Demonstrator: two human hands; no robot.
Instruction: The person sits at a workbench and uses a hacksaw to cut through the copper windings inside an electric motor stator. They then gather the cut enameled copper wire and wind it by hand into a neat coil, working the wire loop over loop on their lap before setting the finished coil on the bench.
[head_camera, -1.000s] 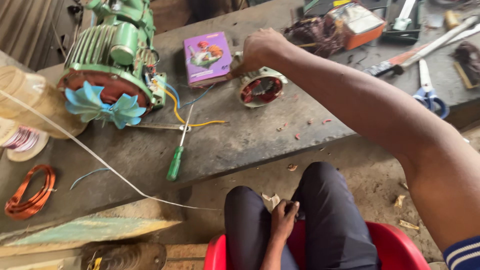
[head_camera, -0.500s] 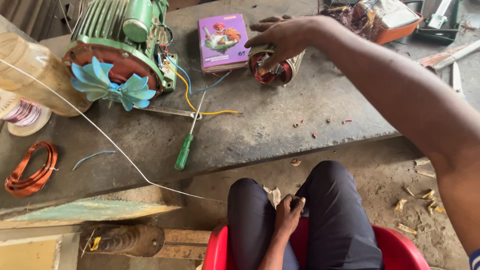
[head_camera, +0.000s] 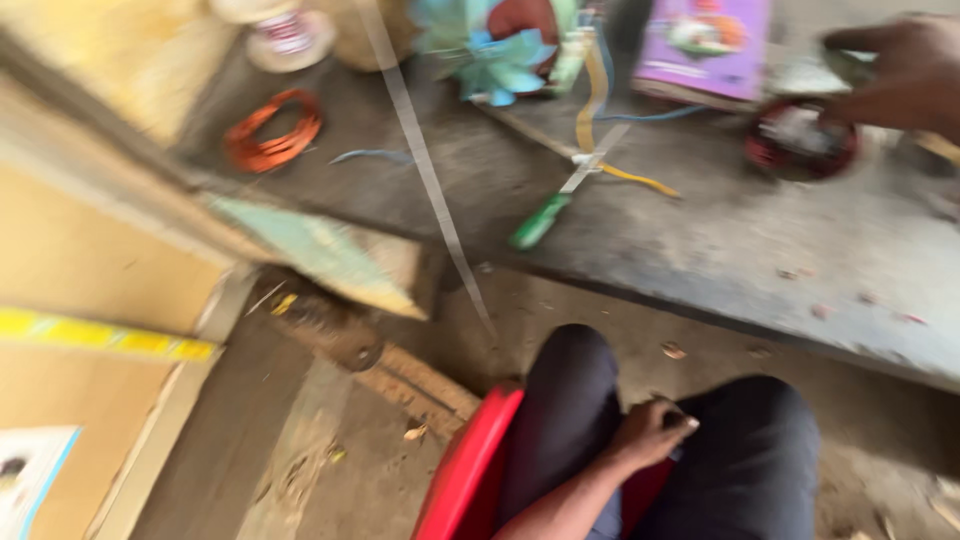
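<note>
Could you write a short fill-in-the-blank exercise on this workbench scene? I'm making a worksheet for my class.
1. The right hand rests on the round red-wound motor stator, which sits on the grey ____.
2. The left hand rests on the person's ____.
3. The screwdriver lying on the workbench has a ____ handle.
4. The coil of wire near the bench's left end is ____ in colour.

Missing words: workbench; lap; green; orange

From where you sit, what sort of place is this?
Most likely a small repair workshop for electric motors. On the worn workbench lie a coil of copper wire, a green-handled screwdriver and a motor part with red windings under the right hand.
</note>
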